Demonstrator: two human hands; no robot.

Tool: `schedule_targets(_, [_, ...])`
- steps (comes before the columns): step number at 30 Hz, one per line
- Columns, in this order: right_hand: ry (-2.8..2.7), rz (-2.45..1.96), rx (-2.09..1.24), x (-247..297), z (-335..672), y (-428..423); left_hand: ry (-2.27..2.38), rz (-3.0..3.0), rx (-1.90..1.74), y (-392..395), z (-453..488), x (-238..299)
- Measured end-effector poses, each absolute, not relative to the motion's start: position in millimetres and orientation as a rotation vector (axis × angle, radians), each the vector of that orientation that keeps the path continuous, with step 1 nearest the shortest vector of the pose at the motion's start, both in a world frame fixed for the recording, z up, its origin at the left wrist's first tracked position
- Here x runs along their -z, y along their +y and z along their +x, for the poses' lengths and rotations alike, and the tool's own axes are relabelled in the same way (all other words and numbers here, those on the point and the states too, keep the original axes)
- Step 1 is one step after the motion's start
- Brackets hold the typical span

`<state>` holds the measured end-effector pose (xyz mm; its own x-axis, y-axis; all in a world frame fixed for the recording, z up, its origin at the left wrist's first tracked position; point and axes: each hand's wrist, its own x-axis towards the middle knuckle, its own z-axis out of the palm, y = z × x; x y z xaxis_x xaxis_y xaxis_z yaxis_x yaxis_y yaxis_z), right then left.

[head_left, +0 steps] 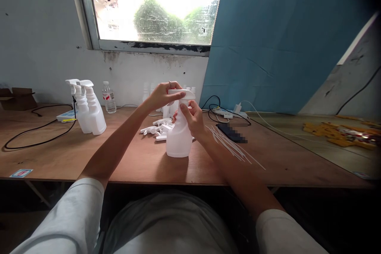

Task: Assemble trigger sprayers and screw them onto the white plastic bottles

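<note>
A translucent white spray bottle [179, 141] stands upright near the table's front edge. On its top sits a white trigger sprayer head [188, 95], its nozzle end pointing left under my fingers. My left hand [165, 94] is closed round that head from the left, thumb along its side. Lower down, my right hand [192, 117] wraps round the bottle's neck and collar, with its thumb in front. My fingers partly hide the trigger and the joint between head and neck. Just behind the bottle lie several loose white trigger sprayer heads [157, 128].
Two bottles with sprayer heads [94, 111] stand at left, by a clear water bottle [109, 99]. Thin white tubes [230, 145] and a dark phone [229, 132] lie at right. Black cables [38, 144] cross the wooden table [133, 166]. More white bottles stand behind my hands.
</note>
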<state>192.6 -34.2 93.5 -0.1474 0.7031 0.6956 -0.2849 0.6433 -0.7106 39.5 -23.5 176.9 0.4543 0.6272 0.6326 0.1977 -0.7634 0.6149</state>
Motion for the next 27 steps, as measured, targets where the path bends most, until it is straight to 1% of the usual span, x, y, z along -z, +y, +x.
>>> schedule_targets(4, [-1.482, -0.329, -0.934, -94, 195, -33, 0.552, 2.15, -1.227, -13, 41, -170])
schedule_targets(8, [-1.475, -0.309, -1.0, -95, 200, -34, 0.283, 1.908, -0.953, 15, 41, -145])
schedule_targets(13, [-1.476, -0.304, -1.014, -93, 204, -33, 0.252, 1.658, -0.761, 39, 46, -117])
schedule_targets(16, [-1.479, -0.299, -0.996, -93, 203, -31, 0.249, 1.579, -0.748, 40, 50, -110])
schedule_targets(23, [-1.472, -0.305, -0.965, -94, 199, -29, 0.132, 1.558, -0.902, 35, 55, -97])
schedule_targets(27, [-1.493, -0.31, -0.985, -94, 199, -30, 0.168, 1.558, -0.838, 41, 54, -96])
